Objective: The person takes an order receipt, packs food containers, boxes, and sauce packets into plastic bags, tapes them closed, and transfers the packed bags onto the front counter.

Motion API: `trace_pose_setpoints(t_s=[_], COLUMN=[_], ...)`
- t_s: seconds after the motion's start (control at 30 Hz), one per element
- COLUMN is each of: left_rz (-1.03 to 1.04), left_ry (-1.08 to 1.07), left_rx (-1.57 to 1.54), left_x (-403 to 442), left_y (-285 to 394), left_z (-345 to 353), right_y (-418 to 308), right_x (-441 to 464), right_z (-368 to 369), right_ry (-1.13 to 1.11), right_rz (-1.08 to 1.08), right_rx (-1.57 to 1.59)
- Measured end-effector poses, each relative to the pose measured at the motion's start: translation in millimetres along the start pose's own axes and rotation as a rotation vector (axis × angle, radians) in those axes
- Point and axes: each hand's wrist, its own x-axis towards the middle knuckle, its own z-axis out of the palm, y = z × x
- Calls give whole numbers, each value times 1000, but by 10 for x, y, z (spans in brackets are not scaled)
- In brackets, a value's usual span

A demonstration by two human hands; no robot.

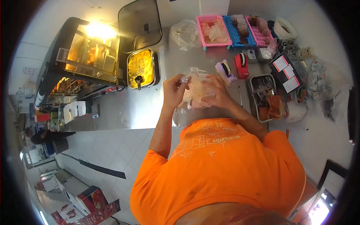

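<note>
Before my chest, over the metal counter [129, 112], is a clear plastic bag [195, 88] with whitish contents and some printed lines; what is inside cannot be made out. On its left side my left hand [174, 90] is closed, thumb and fingers pinching the plastic near the top. My right hand [220, 93] curls around the right side, its fingers bent against the bag. Just beyond the right hand stand a lilac tape dispenser [226, 72] and a red tape dispenser [242, 65].
A yellow-food tray [153, 80] with a black-handled utensil sits left, beside a lit glass-fronted oven [92, 52]. Pink and blue baskets [224, 22] line the back. A metal tray of packets [265, 119] lies right, near a black labelled board [275, 62]. Another person [47, 135] stands far left.
</note>
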Motion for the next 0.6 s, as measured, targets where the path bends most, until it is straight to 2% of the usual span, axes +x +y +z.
trace_pose_setpoints(t_s=[0.03, 0.13, 0.2, 0.3, 0.37, 0.4, 0.43, 0.5, 0.53, 0.57, 0.6], left_rz=[36, 173, 234, 261, 391, 459, 390, 45, -128, -358, -619], left_ry=[-13, -40, -34, -54, 64, 117, 64, 95, 104, -14, -250], left_rx=[-6, 78, 43, -4, -189, -292, -237, -297, -325, -446, -637], left_x=[30, 120, 161, 167, 127, 127, 86, -40, -109, -214, -414], left_y=[152, 573, 822, 747, 722, 694, 480, -131, -484, -778, -959], left_z=[-10, 21, 74, -20, 7, 28, -46, 135, 259, 435, 639], right_y=[-232, -680, -661, -781, -682, -813, -960, -1217, -1387, -1588, -1747], right_x=[147, 492, 640, 840, 802, 776, 727, 521, 397, 267, 96], right_z=[-152, -420, -335, -649, -670, -809, -956, -1206, -1306, -1414, -1434], right_ry=[82, -98, -119, -258, 73, 235, 288, 352, 395, 445, 477], right_rz=[18, -15, -89, -153, -75, -105, -33, 160, 181, 204, 147], right_rx=[-1, -175, -358, -572, -245, -277, -231, -150, -166, -189, -350])
